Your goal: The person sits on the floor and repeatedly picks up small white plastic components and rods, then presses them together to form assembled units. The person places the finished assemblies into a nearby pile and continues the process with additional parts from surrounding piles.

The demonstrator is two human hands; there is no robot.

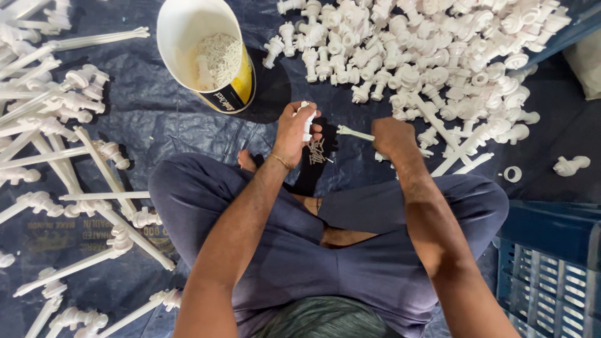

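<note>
Fingers of the left hand (295,128) are closed around a small white plastic fitting (306,119), held just above a little pile of dark screws (316,151) on the blue tarp (156,119). Right hand (389,136) is curled shut on a thin white rod (352,132) whose tip points left toward the fitting, close to it but not clearly touching. Person sits cross-legged on the floor. Far right: big heap of white fittings (438,56). Left: finished rod-and-fitting pieces (81,163) laid out. Far middle: tipped white tub (203,50) with small white bits inside. Near right: blue crate (551,275). To do this well, judging by the pose: keep the fitting steady, line the rod straight with its opening, push without bending, stay clear of the screws.
</note>
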